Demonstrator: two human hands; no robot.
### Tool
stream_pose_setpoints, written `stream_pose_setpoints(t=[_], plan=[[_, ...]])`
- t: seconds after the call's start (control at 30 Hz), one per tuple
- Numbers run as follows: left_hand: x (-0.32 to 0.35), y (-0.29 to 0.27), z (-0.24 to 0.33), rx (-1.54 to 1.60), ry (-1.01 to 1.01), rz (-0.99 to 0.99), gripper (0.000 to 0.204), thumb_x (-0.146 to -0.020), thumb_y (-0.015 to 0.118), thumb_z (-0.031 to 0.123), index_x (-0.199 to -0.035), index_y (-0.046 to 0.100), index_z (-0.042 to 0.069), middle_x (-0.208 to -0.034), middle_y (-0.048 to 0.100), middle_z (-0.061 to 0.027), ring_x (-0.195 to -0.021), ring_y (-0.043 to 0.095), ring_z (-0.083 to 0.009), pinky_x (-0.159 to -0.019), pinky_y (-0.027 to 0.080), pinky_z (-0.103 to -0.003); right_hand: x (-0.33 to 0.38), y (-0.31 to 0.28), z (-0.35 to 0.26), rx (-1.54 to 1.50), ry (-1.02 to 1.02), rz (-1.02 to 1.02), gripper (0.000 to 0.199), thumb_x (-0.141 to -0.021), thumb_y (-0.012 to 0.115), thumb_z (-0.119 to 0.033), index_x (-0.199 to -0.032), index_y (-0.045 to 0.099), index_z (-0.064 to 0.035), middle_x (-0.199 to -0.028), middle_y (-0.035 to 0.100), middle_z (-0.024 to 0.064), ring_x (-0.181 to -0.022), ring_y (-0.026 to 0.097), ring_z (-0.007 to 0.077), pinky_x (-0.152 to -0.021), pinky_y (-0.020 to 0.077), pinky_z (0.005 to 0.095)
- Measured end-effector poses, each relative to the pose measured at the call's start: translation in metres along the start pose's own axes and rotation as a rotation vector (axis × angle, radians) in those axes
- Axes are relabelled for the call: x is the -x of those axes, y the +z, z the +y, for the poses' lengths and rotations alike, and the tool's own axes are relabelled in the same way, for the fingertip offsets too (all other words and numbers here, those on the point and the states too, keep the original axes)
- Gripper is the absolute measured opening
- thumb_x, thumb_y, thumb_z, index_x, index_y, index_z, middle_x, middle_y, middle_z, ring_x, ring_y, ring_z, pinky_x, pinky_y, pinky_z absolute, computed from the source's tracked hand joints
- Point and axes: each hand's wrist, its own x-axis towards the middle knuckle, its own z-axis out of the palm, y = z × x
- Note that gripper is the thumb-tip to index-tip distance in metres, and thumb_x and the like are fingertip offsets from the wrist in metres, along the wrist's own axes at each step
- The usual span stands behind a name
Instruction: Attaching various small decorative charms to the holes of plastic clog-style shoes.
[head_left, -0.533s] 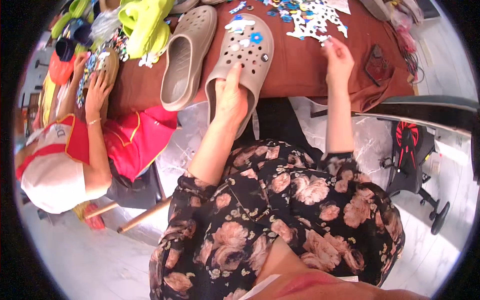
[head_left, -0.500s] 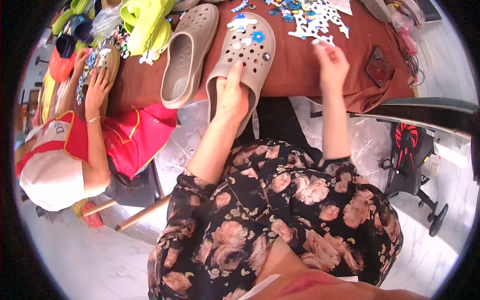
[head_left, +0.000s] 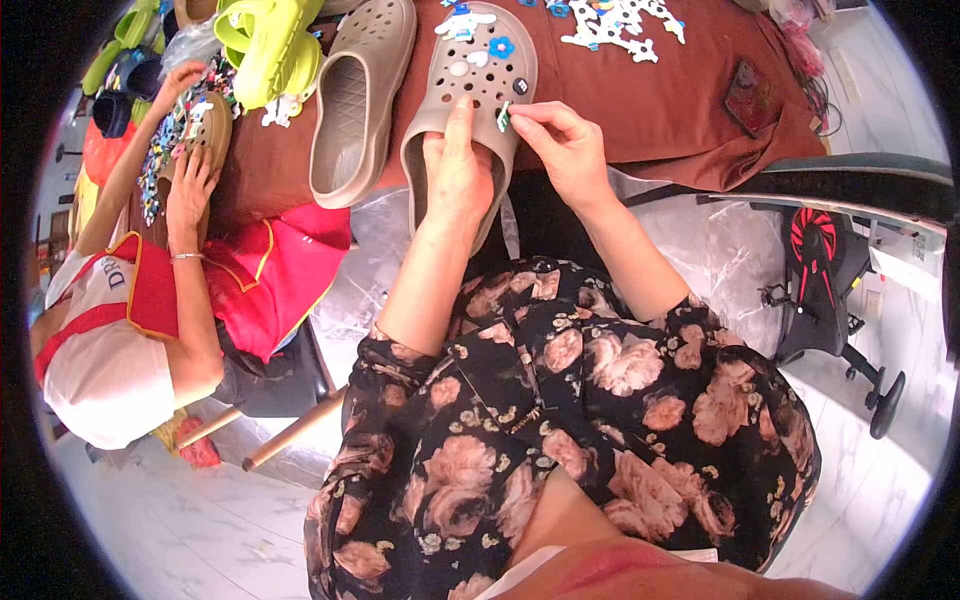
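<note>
My left hand (head_left: 460,180) grips a taupe clog (head_left: 483,75), with its thumb on top of the perforated upper and the other fingers down inside the opening. Several charms decorate that upper, among them a blue flower charm (head_left: 501,47) and a white-and-blue figure charm (head_left: 464,22). Between the thumb and forefinger of my right hand (head_left: 565,145) is a small green-and-white shoe charm (head_left: 503,117), held against the right side of the upper. A matching undecorated taupe clog (head_left: 362,100) lies just left of the one in my grip.
On the brown-covered table (head_left: 630,120) lie loose white charms (head_left: 610,28) and a dark phone (head_left: 748,95). Lime green clogs (head_left: 265,50) are piled to the left. A co-worker (head_left: 120,340) in a red apron handles a tan clog (head_left: 205,130) beside me.
My right hand has come left and down from beside the loose charms to the clog's upper, bringing the small charm. The co-worker's far hand has reached up toward the piled charms.
</note>
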Motion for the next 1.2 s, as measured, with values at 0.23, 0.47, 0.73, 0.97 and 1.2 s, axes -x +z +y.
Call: stream_pose_setpoints(t=[0.23, 0.47, 0.73, 0.97, 1.2], plan=[[0.007, -0.002, 0.001, -0.127, -0.024, 0.125, 0.039, -0.083, 0.057, 0.017, -0.115, 0.044, 0.0, -0.109, 0.053, -0.01, -0.1, 0.052, -0.0188, -0.085, 0.043, -0.033, -0.001, 0.004, 0.002, -0.249, 0.233, -0.022, 0.011, -0.08, 0.062, -0.008, -0.089, 0.061, -0.0015, -0.085, 0.062, 0.0033, -0.08, 0.056, 0.0079, -0.074, 0.0439, 0.0215], [0.014, 0.006, 0.005, -0.209, -0.012, 0.096, 0.037, -0.08, 0.06, 0.01, -0.114, 0.047, 0.001, -0.107, 0.054, -0.0089, -0.097, 0.053, -0.0178, -0.082, 0.044, -0.031, -0.005, 0.009, -0.002, -0.2, 0.205, 0.031, 0.013, -0.077, 0.066, -0.012, -0.084, 0.061, -0.0028, -0.075, 0.058, 0.0011, -0.067, 0.052, 0.0067, -0.063, 0.0438, 0.0208], [0.013, 0.0, 0.007, -0.218, -0.009, 0.058, 0.035, -0.08, 0.058, 0.008, -0.112, 0.047, -0.002, -0.105, 0.055, -0.009, -0.095, 0.053, -0.017, -0.081, 0.043, -0.03, -0.005, 0.002, -0.012, 0.284, -0.135, -0.028, 0.016, -0.072, 0.067, -0.012, -0.087, 0.064, -0.0047, -0.075, 0.055, 0.005, -0.062, 0.052, 0.0103, -0.058, 0.0432, 0.0226], [0.012, 0.0, 0.004, -0.168, 0.014, 0.059, 0.032, -0.082, 0.057, 0.01, -0.11, 0.048, -0.002, -0.104, 0.055, -0.0093, -0.093, 0.054, -0.0164, -0.08, 0.043, -0.029, 0.008, 0.007, -0.004, 0.16, -0.028, -0.008, 0.014, -0.075, 0.067, -0.012, -0.086, 0.064, -0.0043, -0.077, 0.057, 0.0039, -0.063, 0.052, 0.0092, -0.055, 0.0421, 0.0218], [0.017, 0.003, 0.005, -0.167, 0.025, 0.084, 0.03, -0.083, 0.055, 0.008, -0.111, 0.048, -0.002, -0.105, 0.055, -0.0089, -0.093, 0.054, -0.0159, -0.08, 0.044, -0.028, 0.005, 0.008, -0.009, 0.265, -0.147, 0.031, 0.012, -0.075, 0.067, -0.011, -0.084, 0.066, -0.003, -0.076, 0.059, 0.0051, -0.065, 0.054, 0.0085, -0.055, 0.043, 0.0215]])
